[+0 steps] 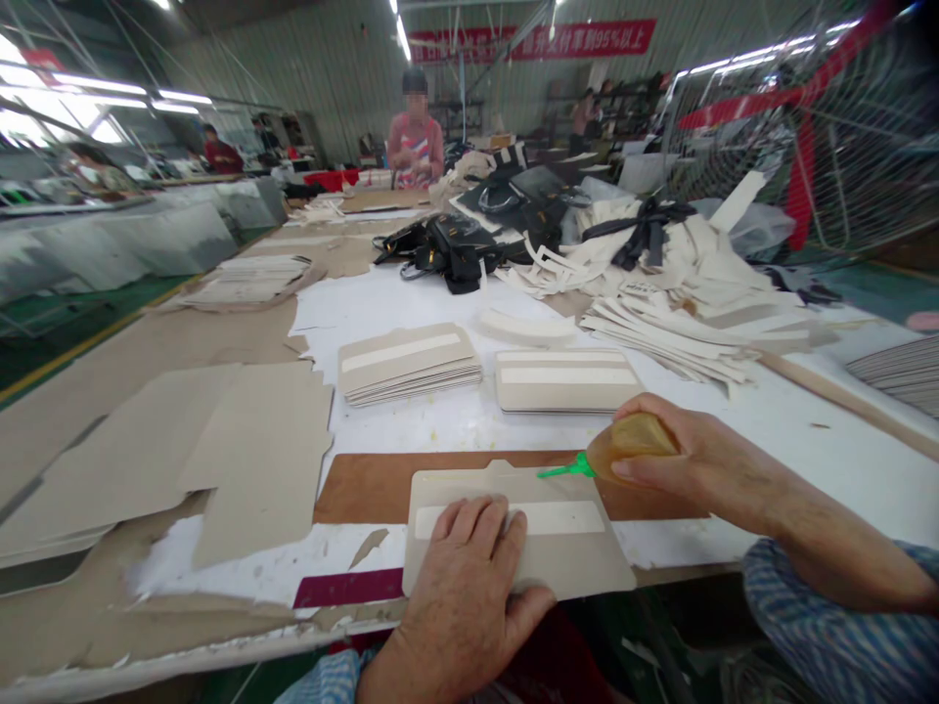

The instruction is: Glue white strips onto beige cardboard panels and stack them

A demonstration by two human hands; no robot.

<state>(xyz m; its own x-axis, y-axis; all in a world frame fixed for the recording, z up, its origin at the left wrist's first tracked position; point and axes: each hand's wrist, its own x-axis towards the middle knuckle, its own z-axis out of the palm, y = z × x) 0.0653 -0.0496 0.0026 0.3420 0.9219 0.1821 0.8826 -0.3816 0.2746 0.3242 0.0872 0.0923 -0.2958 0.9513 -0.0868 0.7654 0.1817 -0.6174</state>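
Observation:
My left hand (469,577) lies flat, fingers spread, on a beige panel (564,557) at the table's front edge. A white strip (561,518) runs across the panel, partly under my fingers. In my right hand (682,450) is an amber glue bottle (635,448), tilted so that its green nozzle (564,470) points left at the panel's upper edge. Under the panel's top part lies a brown board (359,487). Behind it stand two stacks of similar panels, one at the left (409,364) and one at the right (567,379).
Large beige sheets (264,450) cover the table's left side. Black bags (455,244) and a heap of off-white strips (682,284) lie farther back. A big fan (799,147) stands at the right. Across the table is a person (415,137); others are farther off.

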